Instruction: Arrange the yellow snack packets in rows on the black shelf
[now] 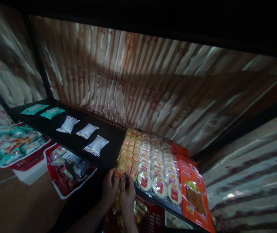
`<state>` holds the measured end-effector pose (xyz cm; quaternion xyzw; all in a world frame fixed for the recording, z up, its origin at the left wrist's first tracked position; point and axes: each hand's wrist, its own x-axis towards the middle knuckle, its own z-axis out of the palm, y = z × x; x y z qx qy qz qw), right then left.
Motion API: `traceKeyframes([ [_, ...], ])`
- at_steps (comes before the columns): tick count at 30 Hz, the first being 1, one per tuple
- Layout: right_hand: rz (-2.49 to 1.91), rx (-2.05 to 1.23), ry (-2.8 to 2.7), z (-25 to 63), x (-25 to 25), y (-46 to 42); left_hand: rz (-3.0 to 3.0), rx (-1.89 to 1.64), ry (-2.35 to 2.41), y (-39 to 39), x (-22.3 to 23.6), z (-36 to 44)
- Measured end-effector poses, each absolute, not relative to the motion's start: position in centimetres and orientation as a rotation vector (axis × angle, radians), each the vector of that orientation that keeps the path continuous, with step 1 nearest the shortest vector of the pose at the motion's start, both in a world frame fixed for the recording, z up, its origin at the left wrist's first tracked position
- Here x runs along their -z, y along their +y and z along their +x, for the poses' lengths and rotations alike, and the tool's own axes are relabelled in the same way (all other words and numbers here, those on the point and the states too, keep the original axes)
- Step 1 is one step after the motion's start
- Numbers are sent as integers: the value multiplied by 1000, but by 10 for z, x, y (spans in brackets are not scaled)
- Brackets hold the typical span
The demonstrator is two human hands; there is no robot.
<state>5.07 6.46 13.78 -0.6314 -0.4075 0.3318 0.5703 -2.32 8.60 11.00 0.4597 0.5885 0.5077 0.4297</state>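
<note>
My left hand and my right hand meet at the front edge of a black shelf. Both have their fingers curled on the nearest small orange-yellow snack packets, at the front of a row that runs back along the shelf. To the right of that row lie rows of round white packets with red labels. Flat orange packets lie furthest right.
Further left on the shelf lie three white packets and two teal ones. Below stand red-and-white boxes of mixed snack packets. A red basket sits under my hands. Striped sheeting covers the back.
</note>
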Motion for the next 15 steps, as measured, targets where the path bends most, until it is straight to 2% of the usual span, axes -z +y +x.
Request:
traceKeyframes([
  [15, -1504, -662, -1216, 11, -132, 153, 1119, -1380, 1483, 179, -112, -56],
])
